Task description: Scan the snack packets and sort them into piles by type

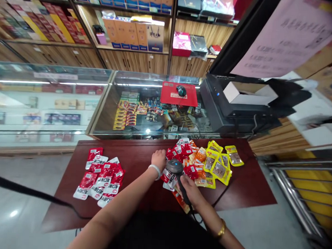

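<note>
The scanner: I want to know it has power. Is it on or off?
Seemingly on: a blue light glows on the head of the scanner, gripped by the right hand above the red packets.

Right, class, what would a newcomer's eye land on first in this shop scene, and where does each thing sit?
First, the bright heap of packets, red, orange and yellow, at the far right of the table, with the left hand touching it. The right hand grips a scanner over that heap. A separate spread of red packets lies on the table's left.
</note>
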`<state>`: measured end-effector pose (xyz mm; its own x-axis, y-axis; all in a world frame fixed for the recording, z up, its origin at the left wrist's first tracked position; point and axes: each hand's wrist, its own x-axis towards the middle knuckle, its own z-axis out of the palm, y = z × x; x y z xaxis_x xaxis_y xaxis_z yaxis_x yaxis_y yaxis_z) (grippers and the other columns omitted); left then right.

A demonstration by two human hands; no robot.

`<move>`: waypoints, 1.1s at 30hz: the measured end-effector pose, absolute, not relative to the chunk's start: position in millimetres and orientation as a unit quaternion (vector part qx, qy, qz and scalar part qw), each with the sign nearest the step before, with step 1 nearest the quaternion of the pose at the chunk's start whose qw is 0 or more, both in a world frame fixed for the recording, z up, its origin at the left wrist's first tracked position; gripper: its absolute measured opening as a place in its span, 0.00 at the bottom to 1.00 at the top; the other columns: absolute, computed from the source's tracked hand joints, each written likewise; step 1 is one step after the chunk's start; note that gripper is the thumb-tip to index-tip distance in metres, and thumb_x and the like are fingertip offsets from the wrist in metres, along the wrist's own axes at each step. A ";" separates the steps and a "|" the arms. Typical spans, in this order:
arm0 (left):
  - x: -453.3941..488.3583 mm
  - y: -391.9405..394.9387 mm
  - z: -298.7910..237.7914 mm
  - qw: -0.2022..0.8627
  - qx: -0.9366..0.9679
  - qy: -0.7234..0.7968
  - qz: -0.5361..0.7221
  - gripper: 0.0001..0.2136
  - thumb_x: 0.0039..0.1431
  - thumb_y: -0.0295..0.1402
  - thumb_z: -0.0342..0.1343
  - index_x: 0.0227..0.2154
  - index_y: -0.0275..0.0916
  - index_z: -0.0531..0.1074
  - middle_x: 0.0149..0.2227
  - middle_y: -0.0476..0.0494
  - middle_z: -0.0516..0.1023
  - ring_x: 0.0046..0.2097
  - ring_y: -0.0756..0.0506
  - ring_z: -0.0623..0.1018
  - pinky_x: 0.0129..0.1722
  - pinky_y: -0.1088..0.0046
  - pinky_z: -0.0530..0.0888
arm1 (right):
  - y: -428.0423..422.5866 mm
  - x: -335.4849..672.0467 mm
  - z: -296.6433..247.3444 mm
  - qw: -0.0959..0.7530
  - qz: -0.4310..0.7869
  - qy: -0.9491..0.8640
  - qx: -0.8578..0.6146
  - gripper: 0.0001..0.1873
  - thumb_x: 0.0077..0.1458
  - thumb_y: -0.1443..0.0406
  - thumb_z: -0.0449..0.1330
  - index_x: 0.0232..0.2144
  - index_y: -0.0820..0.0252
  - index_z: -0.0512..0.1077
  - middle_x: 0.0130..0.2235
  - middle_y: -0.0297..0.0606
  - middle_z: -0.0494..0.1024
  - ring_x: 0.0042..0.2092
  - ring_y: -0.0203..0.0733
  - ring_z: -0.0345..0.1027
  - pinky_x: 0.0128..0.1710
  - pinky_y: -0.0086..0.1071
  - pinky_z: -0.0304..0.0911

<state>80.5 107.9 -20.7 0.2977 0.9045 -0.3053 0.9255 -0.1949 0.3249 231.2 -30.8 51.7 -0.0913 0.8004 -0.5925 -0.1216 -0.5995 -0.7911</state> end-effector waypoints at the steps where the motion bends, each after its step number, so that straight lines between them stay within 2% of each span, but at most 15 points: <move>1: 77.1 106.3 -21.9 0.233 0.763 0.602 -0.022 0.13 0.58 0.37 0.56 0.43 0.36 0.68 0.43 0.33 0.75 0.48 0.38 0.74 0.46 0.64 0.66 | -30.3 231.3 51.7 0.348 0.679 -0.280 -0.583 0.31 0.48 0.34 0.55 0.24 0.55 0.62 0.18 0.27 0.61 0.17 0.31 0.51 0.17 0.27 0.47; 5: 50.7 95.8 -24.6 0.276 0.711 0.647 0.012 0.16 0.56 0.37 0.58 0.45 0.38 0.65 0.37 0.39 0.78 0.41 0.40 0.77 0.40 0.69 0.66 | -26.8 227.6 49.2 0.358 0.680 -0.270 -0.580 0.30 0.46 0.36 0.58 0.24 0.56 0.63 0.19 0.27 0.62 0.17 0.31 0.53 0.17 0.27 0.48; 9: 8.7 81.1 -22.9 0.337 0.619 0.706 0.072 0.17 0.54 0.40 0.61 0.42 0.41 0.64 0.32 0.45 0.78 0.36 0.43 0.78 0.34 0.72 0.65 | -14.8 210.3 48.7 0.335 0.694 -0.303 -0.560 0.28 0.50 0.37 0.57 0.27 0.56 0.64 0.19 0.27 0.64 0.17 0.31 0.53 0.15 0.26 0.48; 14: -46.7 55.2 -19.0 0.361 0.550 0.737 0.153 0.15 0.53 0.36 0.60 0.41 0.40 0.63 0.32 0.48 0.76 0.34 0.46 0.77 0.33 0.75 0.64 | 12.9 162.4 47.3 0.283 0.723 -0.386 -0.499 0.27 0.52 0.39 0.56 0.34 0.56 0.66 0.19 0.25 0.64 0.16 0.30 0.53 0.15 0.25 0.50; 19: -88.0 24.0 -10.1 0.343 0.491 0.770 0.218 0.15 0.51 0.38 0.62 0.36 0.41 0.63 0.29 0.52 0.72 0.31 0.48 0.74 0.33 0.75 0.64 | 30.4 109.5 43.1 0.236 0.736 -0.424 -0.472 0.30 0.51 0.39 0.56 0.41 0.57 0.67 0.20 0.23 0.65 0.16 0.30 0.53 0.14 0.24 0.52; 24: -123.2 -2.0 -11.6 0.331 0.425 0.799 0.268 0.15 0.51 0.38 0.62 0.36 0.40 0.64 0.31 0.51 0.72 0.31 0.49 0.72 0.33 0.74 0.65 | 32.2 69.1 39.5 0.199 0.750 -0.456 -0.437 0.29 0.52 0.39 0.55 0.36 0.58 0.66 0.20 0.24 0.65 0.16 0.29 0.53 0.14 0.24 0.52; 27: -145.5 -10.9 -17.0 0.330 0.377 0.826 0.258 0.15 0.52 0.38 0.61 0.39 0.40 0.64 0.32 0.50 0.74 0.32 0.48 0.73 0.33 0.74 0.66 | 33.2 48.8 39.1 0.171 0.756 -0.471 -0.421 0.30 0.51 0.39 0.56 0.38 0.58 0.67 0.20 0.23 0.65 0.16 0.29 0.53 0.14 0.24 0.51; 33: -192.8 -5.7 -16.6 0.299 0.299 0.882 0.207 0.21 0.54 0.47 0.58 0.45 0.39 0.64 0.38 0.41 0.77 0.38 0.42 0.78 0.35 0.69 0.68 | 38.0 27.7 33.8 0.145 0.764 -0.481 -0.404 0.30 0.50 0.39 0.57 0.40 0.59 0.67 0.19 0.23 0.64 0.16 0.29 0.52 0.14 0.24 0.50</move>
<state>-192.8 -5.7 -16.6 -0.6417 0.6519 -0.4040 0.4043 0.7352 0.5441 27.7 38.0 33.8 -0.6310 0.6106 -0.4785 0.1668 -0.4957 -0.8524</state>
